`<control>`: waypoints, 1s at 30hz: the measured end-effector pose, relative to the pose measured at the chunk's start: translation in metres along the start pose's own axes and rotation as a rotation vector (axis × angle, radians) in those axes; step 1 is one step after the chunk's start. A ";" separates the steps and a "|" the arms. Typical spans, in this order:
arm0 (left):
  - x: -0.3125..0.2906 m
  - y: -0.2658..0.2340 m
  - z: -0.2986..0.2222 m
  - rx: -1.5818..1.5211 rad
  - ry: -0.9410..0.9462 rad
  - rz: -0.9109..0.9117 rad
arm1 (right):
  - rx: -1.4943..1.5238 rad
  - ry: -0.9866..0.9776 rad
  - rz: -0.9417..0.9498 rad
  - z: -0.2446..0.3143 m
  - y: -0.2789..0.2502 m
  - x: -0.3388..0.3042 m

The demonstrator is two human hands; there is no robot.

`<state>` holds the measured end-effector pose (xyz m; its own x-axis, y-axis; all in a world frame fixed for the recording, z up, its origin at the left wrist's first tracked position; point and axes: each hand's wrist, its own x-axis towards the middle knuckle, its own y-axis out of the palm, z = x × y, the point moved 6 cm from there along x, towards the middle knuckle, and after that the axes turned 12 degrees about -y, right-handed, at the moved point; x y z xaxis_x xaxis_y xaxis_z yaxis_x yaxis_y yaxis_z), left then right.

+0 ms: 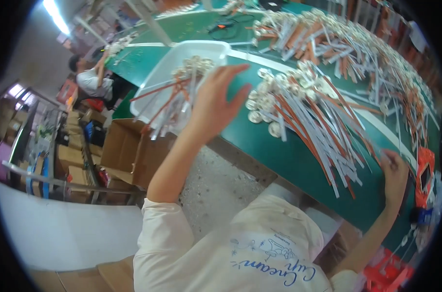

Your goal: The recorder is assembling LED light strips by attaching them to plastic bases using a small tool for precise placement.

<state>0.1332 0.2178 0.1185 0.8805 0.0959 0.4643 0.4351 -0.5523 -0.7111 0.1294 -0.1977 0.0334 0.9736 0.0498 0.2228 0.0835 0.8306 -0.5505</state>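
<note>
My left hand [220, 100] is raised beside the near end of a white plastic tub [155, 80], its thumb and fingers apart and nothing between them. Inside the tub lies a bunch of white and orange strips with round pale heads [199, 64]; some strips hang over its near rim. To the right, a larger bundle of similar flat strips [314, 134] lies on the green table, round heads toward the back left. At its right, my right hand [395, 170] has its fingers drawn together at the end of a long thin strip [359, 127].
A long heap of the same strips [323, 41] runs along the back of the green table [250, 141]. An orange packet [424, 170] lies at the right edge. An open cardboard box [126, 148] stands below the tub. Another person [92, 80] sits at the far left.
</note>
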 end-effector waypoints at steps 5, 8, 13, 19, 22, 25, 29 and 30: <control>-0.039 0.079 -0.052 -0.415 0.044 0.225 | 0.232 -0.255 -0.427 0.045 -0.052 -0.016; -0.050 0.128 -0.067 -0.410 0.057 0.263 | 0.405 -0.341 -0.554 0.036 -0.085 -0.026; -0.077 0.155 -0.119 -0.482 0.240 0.362 | 0.469 -0.441 -0.770 0.013 -0.140 -0.071; -0.123 0.207 -0.157 -0.489 0.321 0.558 | 0.771 -0.410 -0.737 0.012 -0.121 -0.089; -0.128 0.186 -0.166 -0.697 0.258 0.481 | 0.785 -0.356 -0.779 0.006 -0.113 -0.088; -0.126 0.170 -0.176 -0.763 0.234 0.463 | 0.221 -0.105 -0.436 0.011 -0.020 -0.081; -0.126 0.166 -0.169 -0.787 0.205 0.504 | 0.504 -0.132 -0.215 0.022 0.046 -0.079; -0.124 0.162 -0.166 -0.822 0.227 0.508 | 0.498 -0.127 -0.221 0.023 0.044 -0.080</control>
<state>0.0636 -0.0209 0.0334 0.8319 -0.4247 0.3573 -0.3253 -0.8947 -0.3061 0.0508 -0.1526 0.0098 0.9083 -0.1145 0.4024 0.1424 0.9890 -0.0401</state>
